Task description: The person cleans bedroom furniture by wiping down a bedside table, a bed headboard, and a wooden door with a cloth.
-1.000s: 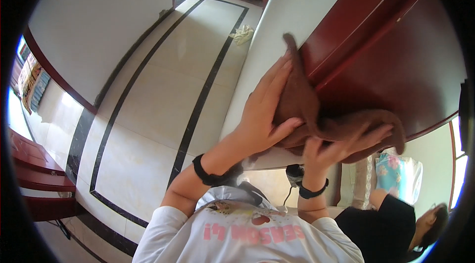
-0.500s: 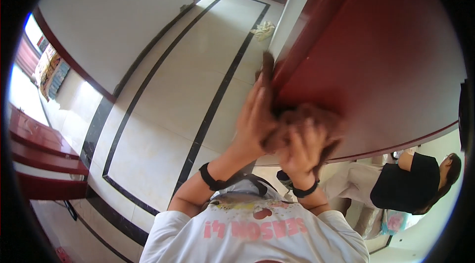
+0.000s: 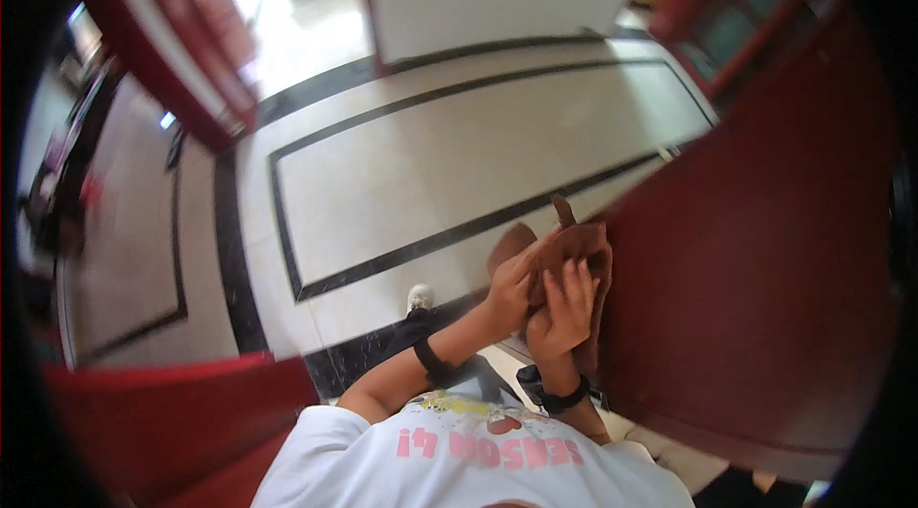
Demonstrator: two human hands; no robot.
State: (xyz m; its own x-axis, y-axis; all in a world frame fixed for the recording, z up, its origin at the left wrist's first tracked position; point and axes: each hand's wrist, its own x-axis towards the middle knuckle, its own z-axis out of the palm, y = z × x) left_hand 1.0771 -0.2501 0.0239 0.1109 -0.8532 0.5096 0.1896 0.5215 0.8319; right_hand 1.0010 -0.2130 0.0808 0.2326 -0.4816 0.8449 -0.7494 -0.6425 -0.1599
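Observation:
A brown cloth (image 3: 581,248) is bunched at the near edge of a dark red door (image 3: 746,269). My left hand (image 3: 513,296) grips it from the left, with part of the fabric showing beyond the fingers. My right hand (image 3: 564,310) presses the cloth from the near side, its fingers lying across the folds and the thumb bent inward. Both hands are close together at the door's edge. Folds of the cloth cover some of my left fingertips and the door edge behind them.
Pale floor tiles with a black border (image 3: 449,159) stretch beyond the hands. At lower left is a red panel (image 3: 191,422). A red-framed doorway (image 3: 215,116) stands at upper left, a red glazed cabinet (image 3: 746,20) at upper right. My shoe (image 3: 420,298) shows below.
My view has swung round, so the door now fills the right side and the person seen at right is mostly out of view. Both hands stay on the brown cloth, now less blurred.

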